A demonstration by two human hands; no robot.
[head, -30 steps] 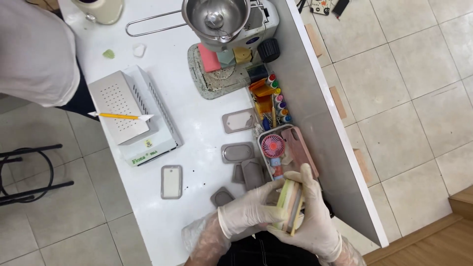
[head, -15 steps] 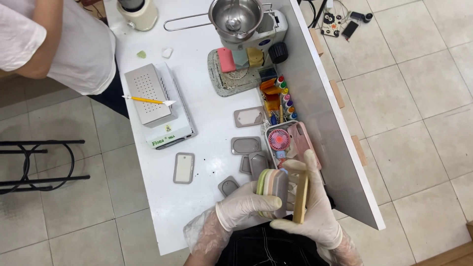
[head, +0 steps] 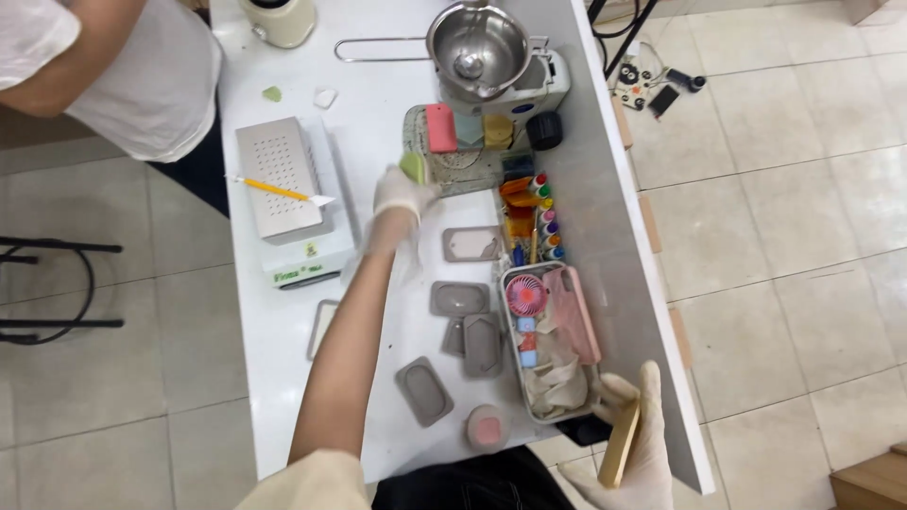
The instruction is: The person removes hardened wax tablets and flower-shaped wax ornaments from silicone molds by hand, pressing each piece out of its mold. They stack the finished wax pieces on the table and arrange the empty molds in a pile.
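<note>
My left hand point(head: 401, 193), in a thin white glove, is stretched far out over the white table point(head: 378, 113) and grips a small green soap bar point(head: 413, 167) beside a grey cutting tray point(head: 453, 156). On that tray stand a pink bar point(head: 440, 127), a pale blue bar and a yellow bar point(head: 498, 129). My right hand point(head: 631, 444), also gloved, stays near the table's front right corner and holds a tan flat bar point(head: 621, 444) on edge.
Several grey silicone moulds point(head: 460, 298) lie mid-table, one with pink filling point(head: 487, 430). A clear box point(head: 551, 340) holds a pink fan and cloths. Dye bottles point(head: 543, 212), a steel pot on a melter point(head: 480, 47), a grey perforated box with a pencil point(head: 279, 179). Another person point(head: 104, 66) stands at far left.
My hands have parted: the left hand took a green bar from the stack and reached forward to the tray. The right hand dropped toward the front corner with the tan bar.
</note>
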